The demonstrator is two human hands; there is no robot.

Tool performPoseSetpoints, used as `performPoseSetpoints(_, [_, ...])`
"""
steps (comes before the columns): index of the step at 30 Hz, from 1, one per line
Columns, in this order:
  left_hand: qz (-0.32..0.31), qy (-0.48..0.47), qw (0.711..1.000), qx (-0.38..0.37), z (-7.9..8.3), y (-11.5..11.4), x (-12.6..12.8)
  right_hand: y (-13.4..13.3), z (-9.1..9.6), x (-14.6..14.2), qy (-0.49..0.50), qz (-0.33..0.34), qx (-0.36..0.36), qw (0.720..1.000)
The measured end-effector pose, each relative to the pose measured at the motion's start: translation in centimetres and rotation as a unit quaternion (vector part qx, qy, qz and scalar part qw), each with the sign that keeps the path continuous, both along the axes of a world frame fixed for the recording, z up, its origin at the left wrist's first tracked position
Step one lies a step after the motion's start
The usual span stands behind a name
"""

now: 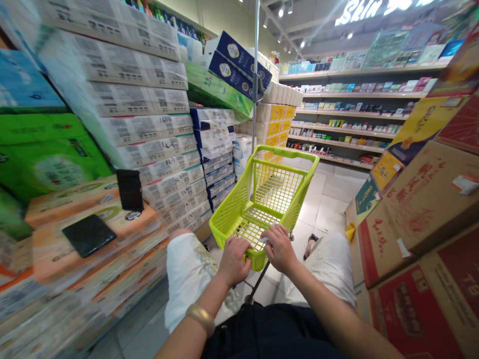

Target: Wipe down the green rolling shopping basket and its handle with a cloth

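Fingers of the left hand (235, 257) curl tightly over the near rim of the cart (232, 213), with the thumb bent on the near side. The right hand's (280, 249) fingers are bent and drawn together, pinching a small pale scrap (265, 239) at the cart's near right corner; whether they also grip the rim, I cannot tell. Both hands are backs up, close together yet apart, the forearms reaching out toward the cart; a bracelet (201, 319) circles the left one. The cart sits between the knees, with a thin rod (261, 280) running down from its near end. Left of the cart, a black tablet (89, 235) lies flat on orange packs (130, 232), and white packs (147, 102) rise in a tall stack. Cartons (426, 199) crowd its right side. Just beyond it stands a pole (256, 30), and farther off, stocked shelves (344, 115)
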State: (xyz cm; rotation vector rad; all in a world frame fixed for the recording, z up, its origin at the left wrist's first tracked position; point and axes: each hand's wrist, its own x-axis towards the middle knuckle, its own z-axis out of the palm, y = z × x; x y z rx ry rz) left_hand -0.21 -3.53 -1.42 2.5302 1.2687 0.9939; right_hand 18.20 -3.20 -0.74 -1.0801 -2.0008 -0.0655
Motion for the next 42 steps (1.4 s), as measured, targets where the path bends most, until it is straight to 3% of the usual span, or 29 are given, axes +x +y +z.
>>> performPoseSetpoints(4, [0.000, -0.001, 1.000, -0.004, -0.2, 0.2, -0.4, -1.8, -0.7, -1.7, -0.018, 0.031, 0.011, 0.999])
performPoseSetpoints(8, [-0.005, -0.003, 1.000, -0.010, -0.1, 0.2, -0.7, -0.7, -0.1, -0.3, -0.061, 0.069, 0.033, 0.995])
performPoseSetpoints(12, [-0.004, -0.007, 1.000, -0.003, -0.1, 0.3, -0.3, 0.8, 0.4, 1.3, -0.025, 0.028, 0.020, 0.999])
performPoseSetpoints(17, [0.005, -0.018, 1.000, 0.000, -0.3, 0.4, 0.0, -0.8, -0.7, -0.8, 0.025, -0.020, 0.011, 0.999])
performPoseSetpoints(20, [0.003, -0.018, 1.000, -0.001, -0.3, 0.3, -0.4, -1.6, -0.9, -1.6, 0.000, 0.014, 0.013, 1.000])
performPoseSetpoints(24, [0.004, -0.016, 1.000, -0.005, -0.1, 0.4, -1.0, 0.1, 0.1, 0.5, -0.056, 0.068, 0.011, 0.996])
performPoseSetpoints(28, [0.010, -0.022, 1.000, -0.005, -0.1, 0.5, -1.0, 2.4, 0.7, 2.6, -0.009, 0.003, 0.002, 1.000])
performPoseSetpoints(32, [0.019, -0.027, 0.999, -0.004, -0.2, 0.5, -1.0, 1.6, -0.1, 0.9, 0.042, -0.044, 0.010, 0.998])
performPoseSetpoints(36, [0.016, -0.021, 1.000, 0.003, -0.2, 0.7, -1.7, 0.0, -0.4, -0.9, 0.010, 0.009, 0.003, 1.000])
performPoseSetpoints(39, [0.012, -0.020, 1.000, 0.008, -0.1, 0.9, -2.3, 0.7, 0.2, 0.1, -0.040, 0.056, 0.003, 0.998])
performPoseSetpoints(42, [0.012, -0.024, 1.000, 0.011, 0.0, 1.0, -2.4, 2.1, 0.7, 1.6, -0.032, 0.034, 0.001, 0.999])
